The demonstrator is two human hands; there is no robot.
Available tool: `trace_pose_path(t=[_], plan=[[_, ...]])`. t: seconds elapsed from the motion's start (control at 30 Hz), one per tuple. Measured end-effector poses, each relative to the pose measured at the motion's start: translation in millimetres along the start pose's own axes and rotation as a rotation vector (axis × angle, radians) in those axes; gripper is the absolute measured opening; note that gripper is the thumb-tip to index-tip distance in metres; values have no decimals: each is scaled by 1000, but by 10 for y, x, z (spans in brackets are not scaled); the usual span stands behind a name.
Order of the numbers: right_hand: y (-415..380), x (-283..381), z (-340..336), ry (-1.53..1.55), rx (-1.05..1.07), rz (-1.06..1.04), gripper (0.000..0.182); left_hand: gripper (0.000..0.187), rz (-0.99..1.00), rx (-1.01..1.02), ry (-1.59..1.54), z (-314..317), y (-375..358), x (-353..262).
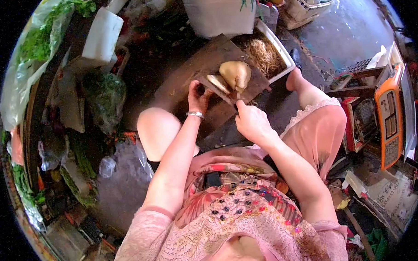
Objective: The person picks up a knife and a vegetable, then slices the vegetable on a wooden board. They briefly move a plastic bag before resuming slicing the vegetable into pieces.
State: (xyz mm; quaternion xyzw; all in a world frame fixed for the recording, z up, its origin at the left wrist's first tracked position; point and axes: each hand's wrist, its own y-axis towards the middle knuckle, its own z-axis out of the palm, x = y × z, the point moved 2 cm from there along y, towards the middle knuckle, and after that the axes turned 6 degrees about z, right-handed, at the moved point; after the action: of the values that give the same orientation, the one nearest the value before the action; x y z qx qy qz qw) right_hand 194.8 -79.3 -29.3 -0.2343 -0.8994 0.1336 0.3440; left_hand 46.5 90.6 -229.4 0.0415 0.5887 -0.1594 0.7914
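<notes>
A pale, rounded root vegetable (235, 74) lies on a dark wooden board (173, 90) between my knees. Cut slices (218, 83) rest beside its left side. My right hand (254, 123) is closed around the handle of a knife (229, 100), whose broad dark blade seems to run left below the slices. My left hand (199, 97), with a bracelet at the wrist, is at the blade's other end. Its fingers curl there and appear to grip the blade; their tips are partly hidden.
A white tray (281, 55) of pale shreds (263, 55) adjoins the board's far right. A large white container (217, 13) stands beyond. Bagged greens (46, 30) line the left side. At right are a wooden crate (365, 80) and an orange-framed device (388, 120).
</notes>
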Motion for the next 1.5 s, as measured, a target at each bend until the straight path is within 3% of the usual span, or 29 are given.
trace_pose_path(t=[0.13,0.2,0.4,0.5,0.73,0.8,0.93,1.07,1.13,1.37,1.5], plan=[[-126,-90,10,-12,10,20,23,44,115,77,221,181,-97,-365],[-176,-97,-29,-36,17,26,22,41,362,136,677,258,-147,-554],[-228,-99,-56,-43,38,50,23,42,354,143,757,314,-188,-723],[-205,-130,2,-24,30,72,25,42,272,127,674,325,-195,-716],[-84,-85,-12,-22,39,66,25,44,298,126,609,176,-118,-417],[15,-28,12,-15,29,50,25,48,85,93,262,154,-117,-336],[242,54,48,-9,6,-7,26,54,-20,-108,130,326,-288,-530],[304,129,32,-30,-3,4,23,55,6,-30,132,401,-274,-661],[416,181,61,-2,-15,-16,19,56,22,-1,438,408,-272,-749],[372,32,135,4,-17,-16,17,54,57,-3,352,412,-280,-700],[378,14,100,-19,8,-6,18,52,72,9,512,374,-233,-680]])
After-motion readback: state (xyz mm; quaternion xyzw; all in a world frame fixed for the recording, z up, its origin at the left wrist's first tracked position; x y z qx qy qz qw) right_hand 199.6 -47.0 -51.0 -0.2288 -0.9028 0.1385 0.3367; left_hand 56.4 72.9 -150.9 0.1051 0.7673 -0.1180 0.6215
